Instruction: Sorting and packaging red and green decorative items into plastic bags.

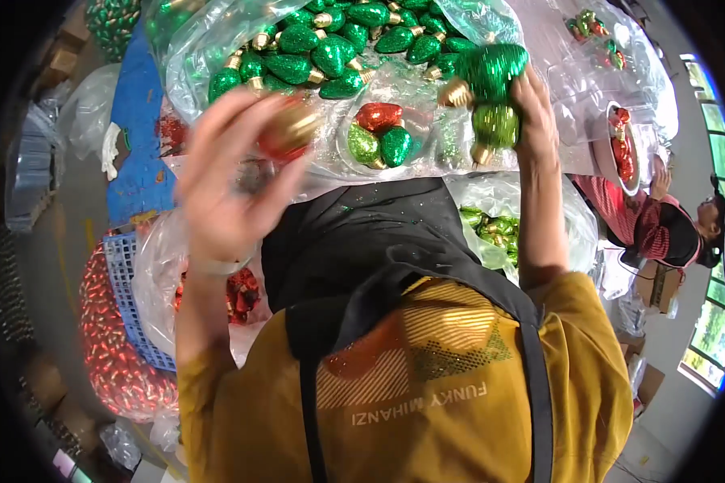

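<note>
My left hand (221, 181), blurred by motion, grips a red bulb ornament (280, 143) whose gold cap faces right. In my right hand (538, 121) are a dark green glittery bulb ornament (495, 71) and a light green one (496, 125), both with gold caps pointing away from the palm. Between the hands, a clear plastic tray (424, 121) on the table holds a red ornament (379, 116), a light green ornament (364, 142) and a dark green ornament (396, 146). Just beyond lies a heap of dark green bulb ornaments (294, 68) in an open clear bag (189, 72).
Light green ornaments (498, 229) fill a bag right of my lap; red ones (243, 295) fill another at left. A blue basket (122, 274) stands beside a large sack of red ornaments (117, 346). At right, a co-worker (660, 221) sits near a bowl of red ornaments (623, 153).
</note>
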{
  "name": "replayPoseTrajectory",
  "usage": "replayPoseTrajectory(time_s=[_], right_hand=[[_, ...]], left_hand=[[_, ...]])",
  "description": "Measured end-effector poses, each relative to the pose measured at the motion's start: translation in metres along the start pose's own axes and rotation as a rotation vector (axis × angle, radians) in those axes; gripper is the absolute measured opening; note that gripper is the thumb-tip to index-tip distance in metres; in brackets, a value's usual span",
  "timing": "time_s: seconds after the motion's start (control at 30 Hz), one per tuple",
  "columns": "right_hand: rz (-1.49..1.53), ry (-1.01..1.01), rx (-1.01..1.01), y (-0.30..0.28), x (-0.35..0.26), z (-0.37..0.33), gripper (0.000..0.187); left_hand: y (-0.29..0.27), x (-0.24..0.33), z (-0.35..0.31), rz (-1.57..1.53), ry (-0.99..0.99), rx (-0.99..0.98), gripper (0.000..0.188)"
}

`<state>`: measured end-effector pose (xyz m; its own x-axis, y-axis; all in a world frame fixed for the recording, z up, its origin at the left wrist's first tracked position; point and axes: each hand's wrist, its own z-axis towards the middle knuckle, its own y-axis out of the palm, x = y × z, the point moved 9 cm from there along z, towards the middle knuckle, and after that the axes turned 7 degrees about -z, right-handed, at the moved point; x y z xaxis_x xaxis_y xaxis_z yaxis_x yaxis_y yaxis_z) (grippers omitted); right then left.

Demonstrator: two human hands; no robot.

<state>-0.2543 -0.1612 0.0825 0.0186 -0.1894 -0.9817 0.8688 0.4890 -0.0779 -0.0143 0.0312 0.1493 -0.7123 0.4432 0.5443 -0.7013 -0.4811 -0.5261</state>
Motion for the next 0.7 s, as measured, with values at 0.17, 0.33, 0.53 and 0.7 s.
replayPoseTrajectory(time_s=[0.17,0.33,0.53,0.7], right_hand=[[0.371,0.043,0.090,-0.011,0.040,-0.054,0.059],[0.180,-0.079,-0.294,0.011,0.019,-0.060,0.066],[-0.215,-0.099,-0.414,0.036,0.018,-0.040,0.066],[-0.312,0.056,-0.233,0.028,0.039,-0.022,0.058]], left_hand=[[0.110,-0.011,0.047,-0.303,-0.051,-0.276,0.045],[0.175,-0.028,0.038,0.031,0.059,-0.691,0.041],[0.222,-0.032,0.014,0.088,0.010,-1.179,0.023],[0.232,-0.052,-0.019,0.146,-0.065,-1.349,0.017]])
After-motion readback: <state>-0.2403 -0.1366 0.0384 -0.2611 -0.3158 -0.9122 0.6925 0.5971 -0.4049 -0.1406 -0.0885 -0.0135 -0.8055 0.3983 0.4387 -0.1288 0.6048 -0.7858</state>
